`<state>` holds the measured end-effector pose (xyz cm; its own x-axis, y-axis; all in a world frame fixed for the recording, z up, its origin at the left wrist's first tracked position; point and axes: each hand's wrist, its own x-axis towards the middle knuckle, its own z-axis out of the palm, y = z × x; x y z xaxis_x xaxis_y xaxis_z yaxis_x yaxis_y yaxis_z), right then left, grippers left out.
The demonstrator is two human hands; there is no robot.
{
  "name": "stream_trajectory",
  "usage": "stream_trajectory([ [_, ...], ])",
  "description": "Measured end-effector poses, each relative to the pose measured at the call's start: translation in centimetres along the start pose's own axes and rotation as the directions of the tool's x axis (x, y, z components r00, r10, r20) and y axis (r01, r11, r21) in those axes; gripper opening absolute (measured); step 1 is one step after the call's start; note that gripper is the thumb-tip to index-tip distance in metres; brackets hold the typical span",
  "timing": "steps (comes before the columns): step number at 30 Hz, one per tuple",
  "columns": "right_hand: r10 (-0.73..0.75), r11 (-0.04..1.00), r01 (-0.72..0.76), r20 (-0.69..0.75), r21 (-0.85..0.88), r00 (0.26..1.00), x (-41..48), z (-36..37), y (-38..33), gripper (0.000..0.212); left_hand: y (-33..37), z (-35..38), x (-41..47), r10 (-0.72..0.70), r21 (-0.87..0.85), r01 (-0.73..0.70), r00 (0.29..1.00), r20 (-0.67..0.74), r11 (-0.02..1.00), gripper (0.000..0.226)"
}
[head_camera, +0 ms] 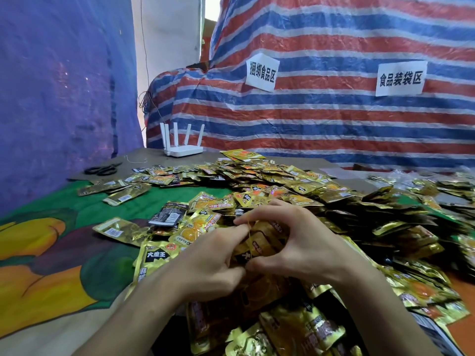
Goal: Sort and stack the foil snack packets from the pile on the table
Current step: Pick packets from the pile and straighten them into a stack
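A big pile of gold and black foil snack packets (295, 186) covers the middle and right of the table. Low in the centre, both hands meet around a small stack of packets (262, 242). My left hand (208, 263) grips the stack from the left, fingers curled at its lower edge. My right hand (300, 240) grips it from the right, with thumb and forefinger pinching a thin yellow rubber band (248, 227) stretched over the stack. Most of the stack is hidden by my fingers.
Loose packets (123, 194) lie on the green and orange tablecloth (51, 253) at the left. Black scissors (102, 169) and a white router (183, 149) sit at the far left edge. A striped tarp (334, 119) with two paper signs rises behind the table.
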<state>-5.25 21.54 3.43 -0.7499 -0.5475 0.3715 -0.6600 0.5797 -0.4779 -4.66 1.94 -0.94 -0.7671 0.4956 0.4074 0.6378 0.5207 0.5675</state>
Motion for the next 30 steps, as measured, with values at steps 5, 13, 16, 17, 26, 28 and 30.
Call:
stream_trajectory([
  [5,-0.007,0.963,-0.03,0.137,0.269,0.991,0.0,-0.4,0.4,0.051,-0.1,0.1,-0.1,0.113,-0.03,-0.114,0.992,-0.052,0.993,0.027],
  [13,0.028,0.995,-0.028,0.009,0.092,1.0,0.0,-0.3,0.4,0.056,0.0,0.0,0.3,0.024,-0.175,-0.052,0.987,-0.158,0.983,0.047],
  [16,-0.027,0.997,0.024,-0.045,-0.068,0.999,-0.1,0.0,0.2,0.048,-0.1,0.0,0.4,0.007,-0.165,-0.037,0.984,-0.179,0.986,0.039],
  [17,-0.049,0.994,0.043,-0.062,-0.099,0.997,-0.2,0.1,0.1,0.043,-0.1,0.0,0.4,0.006,-0.156,-0.037,0.981,-0.195,0.987,0.033],
  [26,-0.151,0.979,0.122,-0.177,-0.164,0.973,-0.3,0.6,-0.2,0.033,-0.2,0.0,0.3,0.071,-0.039,-0.081,0.974,-0.214,0.996,0.018],
  [28,-0.156,0.981,0.129,-0.194,-0.145,0.968,-0.2,0.8,-0.1,0.032,-0.2,0.0,0.2,0.054,-0.046,-0.066,0.972,-0.228,0.997,0.021],
  [30,-0.157,0.985,0.137,-0.209,-0.108,0.965,-0.1,1.0,0.1,0.031,-0.2,-0.1,0.3,0.048,-0.06,-0.066,0.966,-0.256,0.996,0.02],
])
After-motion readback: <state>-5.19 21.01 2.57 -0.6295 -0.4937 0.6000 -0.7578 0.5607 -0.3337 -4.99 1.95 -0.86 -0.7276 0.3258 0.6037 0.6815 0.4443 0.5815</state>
